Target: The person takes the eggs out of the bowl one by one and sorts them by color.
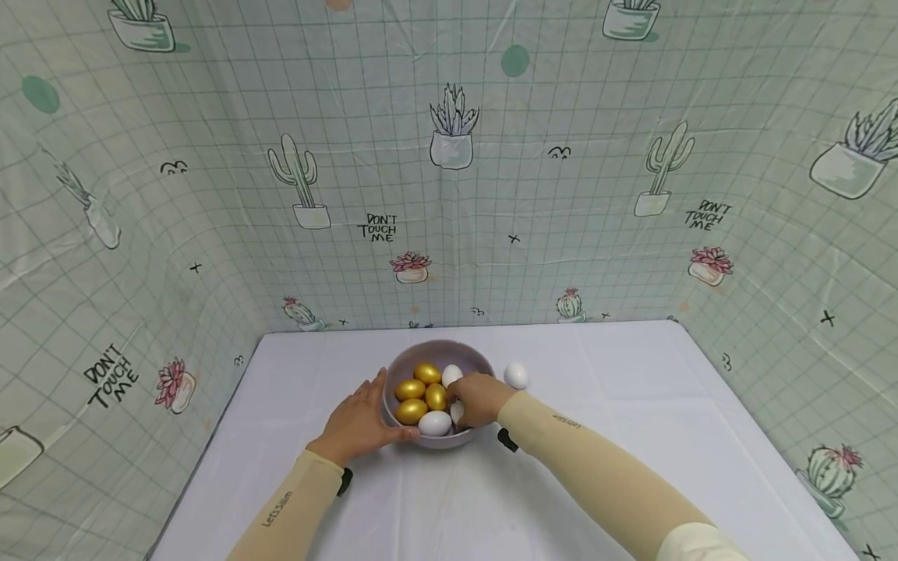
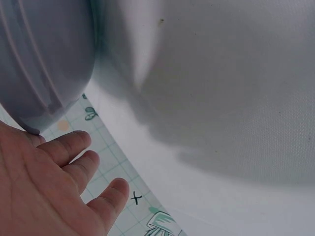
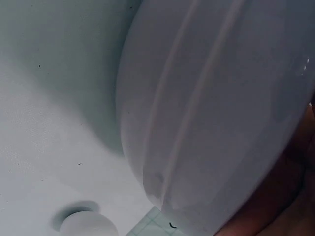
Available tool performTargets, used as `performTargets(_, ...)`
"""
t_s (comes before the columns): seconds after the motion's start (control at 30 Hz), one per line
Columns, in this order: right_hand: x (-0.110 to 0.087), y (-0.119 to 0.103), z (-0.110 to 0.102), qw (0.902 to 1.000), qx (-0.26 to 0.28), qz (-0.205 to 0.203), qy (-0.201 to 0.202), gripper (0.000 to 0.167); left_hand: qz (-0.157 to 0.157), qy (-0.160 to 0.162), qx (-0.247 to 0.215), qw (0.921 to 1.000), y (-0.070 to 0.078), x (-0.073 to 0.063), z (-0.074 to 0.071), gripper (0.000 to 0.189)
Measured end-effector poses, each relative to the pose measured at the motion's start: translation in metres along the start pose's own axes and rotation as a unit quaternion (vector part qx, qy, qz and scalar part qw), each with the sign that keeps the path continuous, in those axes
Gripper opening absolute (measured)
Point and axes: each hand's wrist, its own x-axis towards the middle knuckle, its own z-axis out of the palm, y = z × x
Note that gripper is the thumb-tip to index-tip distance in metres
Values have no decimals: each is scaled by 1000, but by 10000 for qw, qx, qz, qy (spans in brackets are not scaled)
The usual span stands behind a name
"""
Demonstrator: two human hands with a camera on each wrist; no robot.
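Note:
A round greyish-mauve bowl [image 1: 400, 366] holds several shiny gold eggs [image 1: 427, 373] and a few white eggs [image 1: 435, 424]. My left hand [image 1: 361, 421] rests against the bowl's left side, thumb along the front rim and the other fingers spread. The left wrist view shows that hand [image 2: 44, 182] with its fingers fairly straight beside the bowl wall [image 2: 49, 59]. Reaching over the right rim, my right hand [image 1: 480, 399] pinches a white egg [image 1: 457, 412] inside the bowl, partly covering it. In the right wrist view the bowl's outer wall [image 3: 216, 108] hides most of that hand.
One white egg [image 1: 516, 375] lies on the table just right of the bowl, and the right wrist view shows this egg [image 3: 88, 225] too. A white cloth covers the table [image 1: 596, 405]. Behind and at the sides hangs a cactus-print curtain [image 1: 491, 195].

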Motion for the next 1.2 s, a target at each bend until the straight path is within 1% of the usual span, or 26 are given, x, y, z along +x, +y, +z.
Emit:
performTargets(0.17,1,0,1,10000,9,26,-23,37,-21,-14,-4,10000,0,0,0,130)
performTargets(0.5,0,1,-1,10000,4,-61,38,38,-59,-44,-32,10000,1,-1,-1,130)
performTargets(0.7,0,2,-4,9992,117,-288,269,39,-27,-8,-22,10000,0,0,-1,130)
performTargets(0.87,2,6,-9,9966,119,-579,575,35,-17,0,-16,10000,0,-1,-1,130)
performTargets(0.93,2,7,-12,9954,121,-653,685,36,-21,2,-18,10000,0,-1,-1,130)
performTargets(1.1,-2,4,-23,9948,317,-557,796,45,-33,-17,-11,10000,1,-1,-1,130)
performTargets(1.2,-3,5,-26,9948,381,-455,828,46,-35,-24,-20,10000,1,-1,-2,130)
